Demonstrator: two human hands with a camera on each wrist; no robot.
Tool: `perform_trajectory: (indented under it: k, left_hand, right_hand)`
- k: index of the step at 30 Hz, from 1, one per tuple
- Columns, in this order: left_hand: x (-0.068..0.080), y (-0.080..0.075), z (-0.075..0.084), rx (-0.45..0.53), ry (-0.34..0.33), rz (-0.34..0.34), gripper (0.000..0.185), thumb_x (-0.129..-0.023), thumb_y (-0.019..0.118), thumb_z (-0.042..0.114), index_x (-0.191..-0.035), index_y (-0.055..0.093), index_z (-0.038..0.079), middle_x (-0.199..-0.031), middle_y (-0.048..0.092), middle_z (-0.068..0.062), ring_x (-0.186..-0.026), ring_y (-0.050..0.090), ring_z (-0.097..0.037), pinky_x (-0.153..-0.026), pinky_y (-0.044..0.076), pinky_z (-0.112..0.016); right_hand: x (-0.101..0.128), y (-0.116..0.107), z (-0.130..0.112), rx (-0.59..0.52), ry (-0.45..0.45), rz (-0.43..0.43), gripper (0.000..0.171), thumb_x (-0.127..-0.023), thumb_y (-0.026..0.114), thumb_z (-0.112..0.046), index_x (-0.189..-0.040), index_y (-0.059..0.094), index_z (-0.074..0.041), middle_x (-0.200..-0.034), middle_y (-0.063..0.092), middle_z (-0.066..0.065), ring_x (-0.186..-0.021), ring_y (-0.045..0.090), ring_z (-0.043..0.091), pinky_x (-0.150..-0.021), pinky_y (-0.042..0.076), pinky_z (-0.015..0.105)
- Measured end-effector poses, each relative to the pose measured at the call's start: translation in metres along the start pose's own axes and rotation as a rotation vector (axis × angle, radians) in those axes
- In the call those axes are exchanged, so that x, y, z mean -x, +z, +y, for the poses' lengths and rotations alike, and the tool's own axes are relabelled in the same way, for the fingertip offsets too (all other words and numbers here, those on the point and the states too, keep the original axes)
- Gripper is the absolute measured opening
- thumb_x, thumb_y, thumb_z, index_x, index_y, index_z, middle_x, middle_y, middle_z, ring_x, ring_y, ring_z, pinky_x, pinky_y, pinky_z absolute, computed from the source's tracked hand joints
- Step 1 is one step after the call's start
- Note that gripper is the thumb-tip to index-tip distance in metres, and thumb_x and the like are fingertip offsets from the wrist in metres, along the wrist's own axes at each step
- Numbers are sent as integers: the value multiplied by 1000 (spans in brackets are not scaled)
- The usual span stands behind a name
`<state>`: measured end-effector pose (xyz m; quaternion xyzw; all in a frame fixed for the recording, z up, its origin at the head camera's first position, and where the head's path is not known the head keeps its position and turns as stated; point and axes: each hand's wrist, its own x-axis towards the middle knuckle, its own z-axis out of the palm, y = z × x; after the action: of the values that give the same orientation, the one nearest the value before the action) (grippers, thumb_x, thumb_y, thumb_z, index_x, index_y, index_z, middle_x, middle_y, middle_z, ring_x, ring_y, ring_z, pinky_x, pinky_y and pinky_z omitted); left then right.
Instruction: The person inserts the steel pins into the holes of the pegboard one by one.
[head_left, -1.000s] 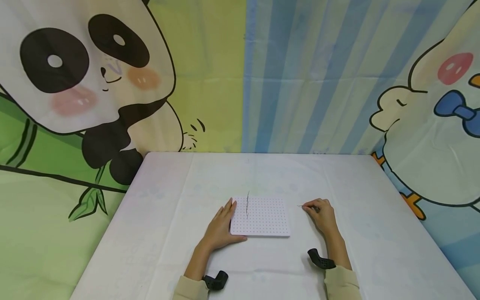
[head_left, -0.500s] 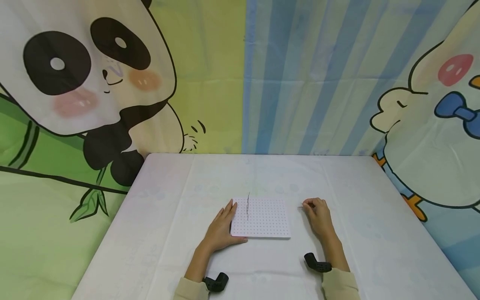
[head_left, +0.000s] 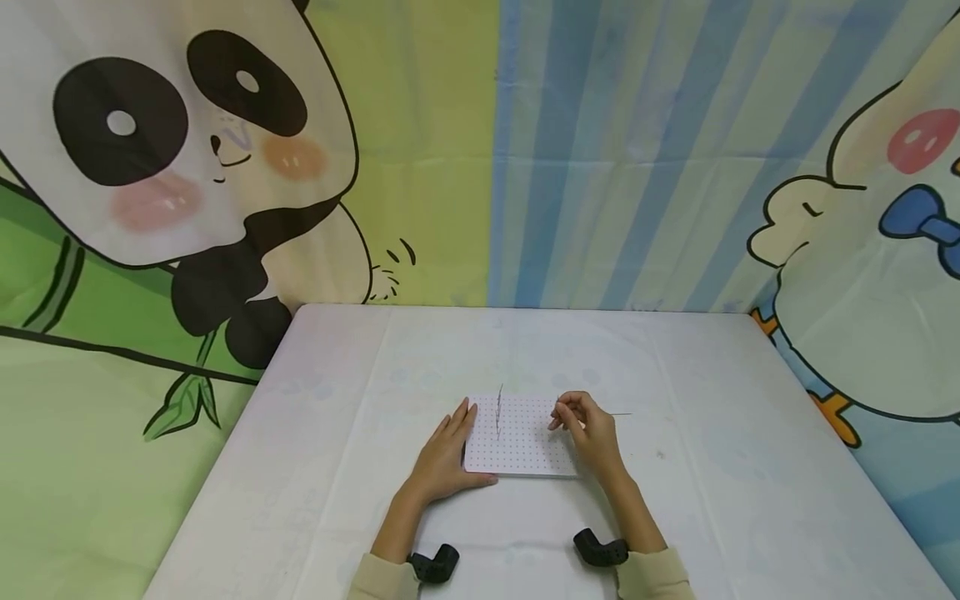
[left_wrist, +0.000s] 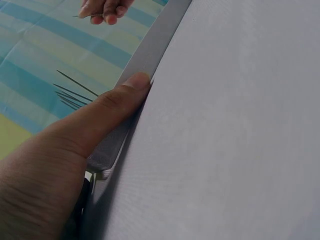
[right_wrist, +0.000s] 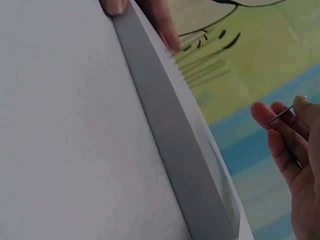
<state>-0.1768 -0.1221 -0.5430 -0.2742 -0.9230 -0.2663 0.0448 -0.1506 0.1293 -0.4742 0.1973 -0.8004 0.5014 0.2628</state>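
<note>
A white board (head_left: 525,454) with a grid of small holes lies on the table. My left hand (head_left: 446,457) rests at its left front corner, fingers straight along the left side. In the left wrist view, the thumb (left_wrist: 120,97) presses the front edge. Several thin metal needles (left_wrist: 75,95) stand upright in the board, appearing as a row (head_left: 498,412) near its left side. Over the board's right part, my right hand (head_left: 588,429) pinches a needle (right_wrist: 279,114) between thumb and fingers. Another thin needle (head_left: 621,413) lies on the table right of that hand.
A white cloth covers the table (head_left: 405,350). Behind it hangs a printed curtain (head_left: 420,167) with a panda and stripes. Each wrist wears a black camera mount, one on the left (head_left: 437,564) and one on the right (head_left: 600,548).
My right hand has moved left from the table beside the board to above the board's right part, with a needle pinched. My left hand stays at the board's corner.
</note>
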Motion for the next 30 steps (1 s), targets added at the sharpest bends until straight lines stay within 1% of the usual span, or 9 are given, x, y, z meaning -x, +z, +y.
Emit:
perform_trajectory:
  k: [3,6,10,13,16,19,22,26,30]
  left_hand:
    - [0,-1,1,10,6,6,117,-61,71,67,-147,20,5,-153,15,-11,-138,19,-21,-113,15,-36]
    - [0,-1,0,15,0,-3,117,-61,69,68,-148,19,7,-153,14,-10,-138,18,-20,-113,14,-34]
    - [0,-1,-1,17,4,-6,118,-61,67,70,-148,18,7,-153,13,-10,-138,17,-20,-113,14,-35]
    - [0,-1,-1,14,13,3,118,-62,66,71,-147,19,6,-153,14,-10,-138,19,-20,-113,15,-35]
    - [0,-2,-1,13,18,4,117,-62,65,72,-148,19,7,-153,14,-10,-138,18,-19,-113,14,-35]
    - [0,-2,-1,18,27,11,117,-62,66,71,-147,20,6,-153,15,-11,-137,20,-21,-113,16,-37]
    - [-1,-3,-1,21,32,15,116,-62,67,70,-147,20,6,-153,14,-12,-137,20,-21,-112,16,-37]
    - [-1,-3,-1,24,31,9,116,-63,68,69,-147,19,6,-153,13,-11,-137,19,-21,-113,15,-36]
    - [1,-2,-1,26,26,1,116,-63,67,70,-148,18,7,-153,12,-11,-138,19,-20,-113,15,-36]
  right_hand:
    - [-2,11,-17,0,-32,-46,9,-83,57,13,-91,56,9,-75,63,16,-62,64,28,-57,54,31]
    - [-2,22,-26,21,-64,-52,11,-80,62,13,-88,59,6,-77,63,13,-66,61,25,-62,52,25]
    - [4,38,-11,40,-125,-45,17,-77,65,12,-87,60,0,-78,62,5,-67,57,18,-61,50,23]
    - [10,50,6,42,-162,-62,20,-77,66,10,-90,59,-3,-77,63,1,-67,59,14,-62,51,22]
    - [14,58,9,43,-185,-75,18,-79,66,7,-91,59,-5,-78,64,0,-69,61,11,-64,52,20]
    - [17,63,10,59,-191,-59,14,-81,66,3,-91,59,-6,-79,64,-1,-70,62,10,-64,52,19]
    - [19,66,10,75,-166,-37,13,-82,66,0,-90,60,-7,-80,65,-2,-71,62,9,-66,51,19]
    - [21,69,12,77,-139,-59,15,-81,67,0,-91,60,-8,-82,65,-5,-74,62,8,-68,51,19]
    - [22,70,14,81,-167,-80,17,-79,69,1,-91,61,-8,-83,65,-5,-73,62,8,-67,51,19]
